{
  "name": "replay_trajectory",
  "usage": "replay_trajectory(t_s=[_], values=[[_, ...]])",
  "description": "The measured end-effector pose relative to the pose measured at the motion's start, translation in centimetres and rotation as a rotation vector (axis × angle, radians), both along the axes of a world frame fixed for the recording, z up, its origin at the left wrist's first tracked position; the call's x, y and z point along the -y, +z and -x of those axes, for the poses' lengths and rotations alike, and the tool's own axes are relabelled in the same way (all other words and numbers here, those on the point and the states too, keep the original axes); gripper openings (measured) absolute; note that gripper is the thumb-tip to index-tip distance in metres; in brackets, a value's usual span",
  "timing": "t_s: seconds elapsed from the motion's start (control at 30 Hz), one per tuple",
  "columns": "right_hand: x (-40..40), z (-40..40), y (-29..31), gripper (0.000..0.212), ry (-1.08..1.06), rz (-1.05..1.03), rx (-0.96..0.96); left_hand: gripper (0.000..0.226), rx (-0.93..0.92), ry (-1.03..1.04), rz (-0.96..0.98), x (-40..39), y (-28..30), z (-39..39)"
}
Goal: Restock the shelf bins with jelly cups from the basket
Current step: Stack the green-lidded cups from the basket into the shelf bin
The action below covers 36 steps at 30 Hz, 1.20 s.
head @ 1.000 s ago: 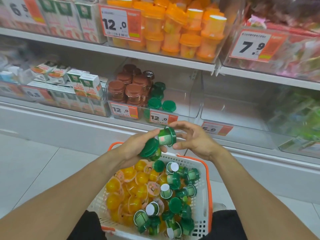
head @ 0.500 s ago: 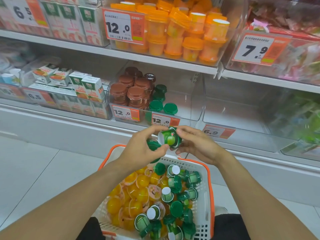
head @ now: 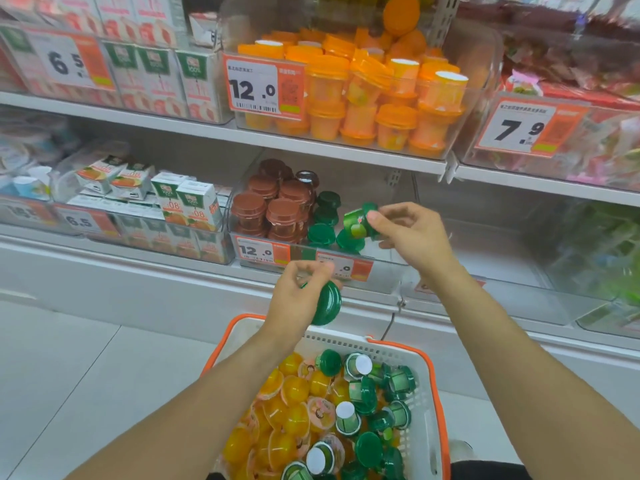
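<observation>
Shop aisle: price tags (head: pixel 265 86) on stocked shelves (head: pixel 332 143).

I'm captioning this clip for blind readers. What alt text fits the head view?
The right hand holds a green jelly cup at the lower shelf bin, while the left hand holds another green cup above the basket of green and yellow cups.
</observation>
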State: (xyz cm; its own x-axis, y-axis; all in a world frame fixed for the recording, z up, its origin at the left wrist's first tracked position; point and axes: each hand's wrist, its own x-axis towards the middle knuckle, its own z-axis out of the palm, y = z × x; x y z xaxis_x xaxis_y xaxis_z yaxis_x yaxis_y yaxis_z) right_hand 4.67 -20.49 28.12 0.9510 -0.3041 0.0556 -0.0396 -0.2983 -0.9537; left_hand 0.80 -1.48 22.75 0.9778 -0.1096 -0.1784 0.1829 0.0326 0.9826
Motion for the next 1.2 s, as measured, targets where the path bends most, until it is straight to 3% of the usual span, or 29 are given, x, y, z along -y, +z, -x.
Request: replay_trajectory(t_s=[0.07,0.17,0.37,0.67,0.93,1.03,1.13,1.2], values=[[0.0,-2.9,0.2,0.034,-0.039,0.180,0.002,0.024,-0.133,0.031,0.167,0.0,0.1,-0.5],[-0.1,-6.9,-0.3,0.041,-0.071,0.400,-0.035,0.045,-0.299,0.016,0.410,-0.1,0.0,-1.3],[0.0,-12.9,-3.2,0.049,-0.018,0.710,-0.233,0.033,-0.421,0.091,0.488,0.3,-1.4,-2.8],[0.4,-16.7,-6.5,0.040,0.004,0.761,-0.417,0.026,-0.512,0.153,0.525,0.9,-2.0,-3.9],[0.5,-15.4,-6.3,0.037,0.099,0.831,-0.432,0.039,-0.507,0.165,0.613,0.4,-1.6,-3.4],[0.4,-13.7,-4.5,0.045,0.109,0.835,-0.306,0.039,-0.522,0.083,0.644,-0.1,-1.1,-3.4],[-0.7,-10.5,-1.9,0.026,0.161,0.723,-0.112,0.036,-0.501,-0.011,0.611,-0.8,-0.6,-3.4],[-1.6,-7.6,-0.1,0.016,0.367,0.600,-0.064,0.028,-0.465,-0.063,0.581,-1.1,-0.3,-3.5]])
